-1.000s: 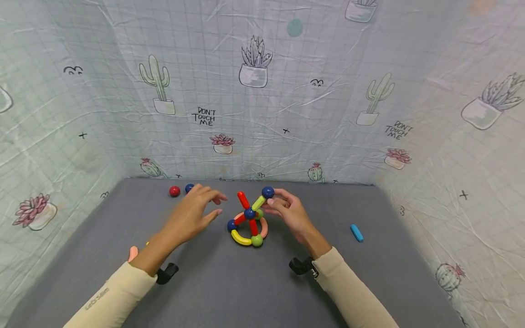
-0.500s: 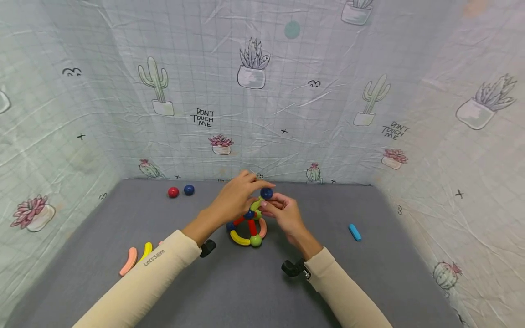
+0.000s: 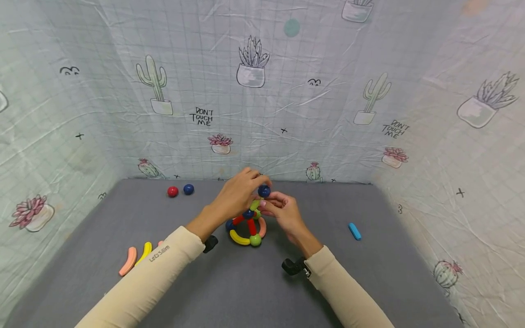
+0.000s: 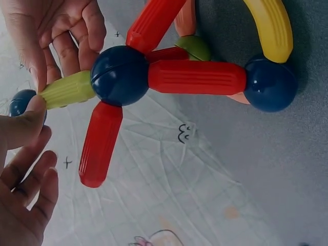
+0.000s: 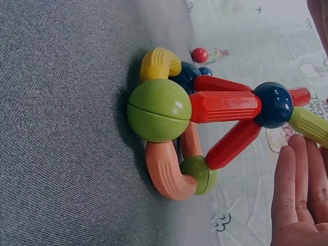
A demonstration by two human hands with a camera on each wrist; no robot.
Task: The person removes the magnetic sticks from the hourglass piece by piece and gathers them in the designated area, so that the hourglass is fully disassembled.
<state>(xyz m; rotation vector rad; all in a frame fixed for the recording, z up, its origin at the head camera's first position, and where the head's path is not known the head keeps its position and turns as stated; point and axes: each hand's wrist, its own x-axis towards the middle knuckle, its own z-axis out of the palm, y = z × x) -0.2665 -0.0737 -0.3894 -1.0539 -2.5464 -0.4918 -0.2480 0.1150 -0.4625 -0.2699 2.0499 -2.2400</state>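
The left hand [image 3: 235, 196] has swung in from the bench and now seems to pinch the top blue ball [image 3: 264, 191] at frame centre, beside the right hand [image 3: 283, 213] pinching the lime rod [image 4: 66, 90].

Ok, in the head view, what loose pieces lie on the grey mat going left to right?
Orange curved piece → yellow curved piece → red ball → dark blue ball → the built toy between both hands → blue stick.

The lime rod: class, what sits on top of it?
A blue ball caps the lime rod. The left hand pinches it, so its far side is hidden.
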